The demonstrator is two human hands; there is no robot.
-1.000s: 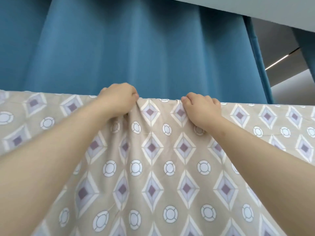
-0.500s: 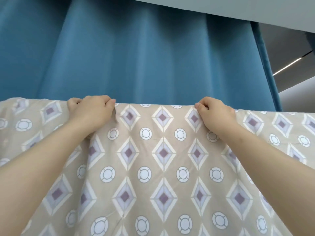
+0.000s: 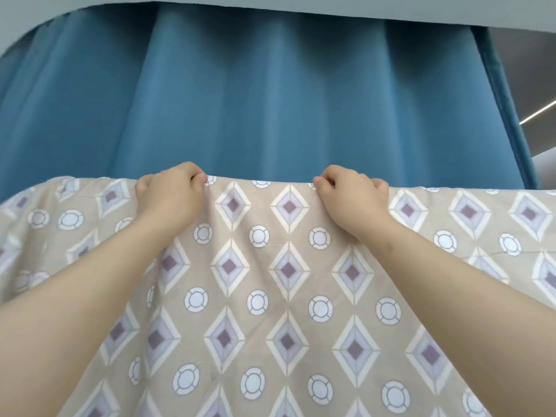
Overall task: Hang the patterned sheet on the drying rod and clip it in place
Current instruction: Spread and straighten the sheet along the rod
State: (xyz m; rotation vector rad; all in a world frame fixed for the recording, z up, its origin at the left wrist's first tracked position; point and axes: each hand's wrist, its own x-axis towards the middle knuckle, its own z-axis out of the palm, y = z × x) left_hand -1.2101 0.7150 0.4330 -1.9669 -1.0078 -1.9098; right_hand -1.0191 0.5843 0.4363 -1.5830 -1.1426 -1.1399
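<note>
The patterned sheet (image 3: 287, 296), beige with purple diamonds and white circles, hangs in front of me and fills the lower half of the view. Its top fold runs straight across at hand height; the drying rod under it is hidden by the cloth. My left hand (image 3: 170, 195) pinches the top edge left of centre, fingers curled over it. My right hand (image 3: 350, 195) grips the same edge right of centre. The cloth between my hands lies fairly flat. No clips are in view.
A blue curtain (image 3: 270, 100) hangs close behind the sheet across most of the width. A grey ceiling soffit (image 3: 391, 7) runs above it, and a ceiling light strip (image 3: 538, 114) shows at the far right.
My hands moved apart along the top edge, then came a little closer together. The bunched fold between them has smoothed out, and the view has tilted upward.
</note>
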